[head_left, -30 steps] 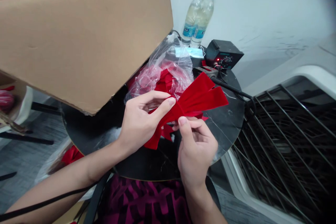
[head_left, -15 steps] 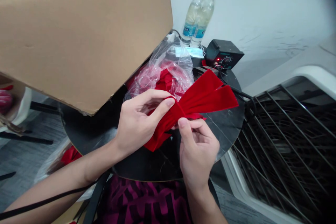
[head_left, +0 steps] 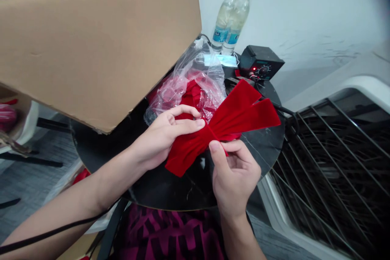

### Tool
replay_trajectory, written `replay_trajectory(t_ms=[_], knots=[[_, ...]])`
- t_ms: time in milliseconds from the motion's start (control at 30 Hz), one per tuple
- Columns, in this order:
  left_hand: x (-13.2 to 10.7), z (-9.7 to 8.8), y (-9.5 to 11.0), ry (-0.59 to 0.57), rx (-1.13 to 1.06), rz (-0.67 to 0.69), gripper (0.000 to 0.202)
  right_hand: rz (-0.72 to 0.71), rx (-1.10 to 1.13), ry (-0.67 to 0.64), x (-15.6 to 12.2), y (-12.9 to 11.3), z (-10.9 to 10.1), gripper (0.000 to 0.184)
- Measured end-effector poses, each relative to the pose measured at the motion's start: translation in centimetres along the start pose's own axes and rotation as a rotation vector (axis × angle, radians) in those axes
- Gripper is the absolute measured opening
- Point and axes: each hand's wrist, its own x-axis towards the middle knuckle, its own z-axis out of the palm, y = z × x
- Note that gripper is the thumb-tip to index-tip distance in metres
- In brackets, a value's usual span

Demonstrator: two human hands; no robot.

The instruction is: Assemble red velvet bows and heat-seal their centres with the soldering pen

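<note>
Left hand (head_left: 161,136) clamps the red velvet bow (head_left: 240,109) tight at its gathered centre. Right hand (head_left: 234,178) pinches the velvet just beside it, holding the pleats snug.

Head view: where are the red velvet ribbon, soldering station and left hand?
Red velvet ribbon (head_left: 243,107), head view, on its upper tails.
Soldering station (head_left: 261,63), head view, on its front panel.
Left hand (head_left: 163,136), head view, on its middle.

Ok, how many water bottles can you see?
2. The left bottle and the right bottle stand together behind the plastic bag, by the wall. The cardboard box could hide more.
</note>
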Motion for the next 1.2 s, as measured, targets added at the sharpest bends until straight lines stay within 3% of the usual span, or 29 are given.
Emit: replay_trajectory(t_ms=[100, 200, 267, 400, 500, 600, 700, 867, 1067, 1167, 1200], knots=[[0.1, -0.4, 0.0, -0.125, -0.053, -0.061, 0.014, -0.068, -0.005, -0.026, 0.3, -0.1, -0.4, 0.017], [0.3, -0.9, -0.2, -0.164, 0.014, -0.062, 0.008, -0.130, -0.007, -0.054, 0.6, -0.3, -0.7, 0.016], [0.3, -1.0, -0.4, -0.151, 0.123, -0.001, 0.005, -0.149, -0.042, -0.071, 0.7, -0.3, -1.0, 0.016], [-0.2, -0.5, -0.3, -0.063, 0.500, 0.269, 0.009, -0.159, -0.157, -0.121, 0.8, 0.2, -1.6, 0.014], [-1.1, 0.0, 0.0, -0.043, 0.644, 0.316, 0.016, -0.194, -0.216, -0.149, 0.7, 0.3, -2.0, 0.013], [-1.7, -0.1, 0.1, -0.052, 0.613, 0.313, 0.010, -0.202, -0.208, -0.201, 0.9, 0.1, -2.3, 0.012], [-1.6, -0.7, 0.1, -0.022, 0.557, 0.331, 0.033, -0.182, -0.225, -0.269, 1.3, -0.3, -2.7, 0.011], [-1.3, -1.0, 0.2, 0.000, 0.503, 0.292, 0.049, -0.220, -0.319, -0.324, 1.6, -0.7, -2.8, 0.010], [-0.9, -1.1, -0.4, -0.066, 0.504, 0.295, 0.050, -0.404, -0.443, -0.236, 1.2, -1.2, -2.4, 0.015], [-0.9, -1.4, -0.1, 0.037, 0.595, 0.433, 0.039, -0.607, -0.511, -0.165, 1.9, -0.8, -3.0, 0.019], [-1.0, -1.5, 0.1, 0.063, 0.592, 0.417, 0.031, -0.680, -0.515, -0.177, 2.3, -0.6, -3.4, 0.020]])
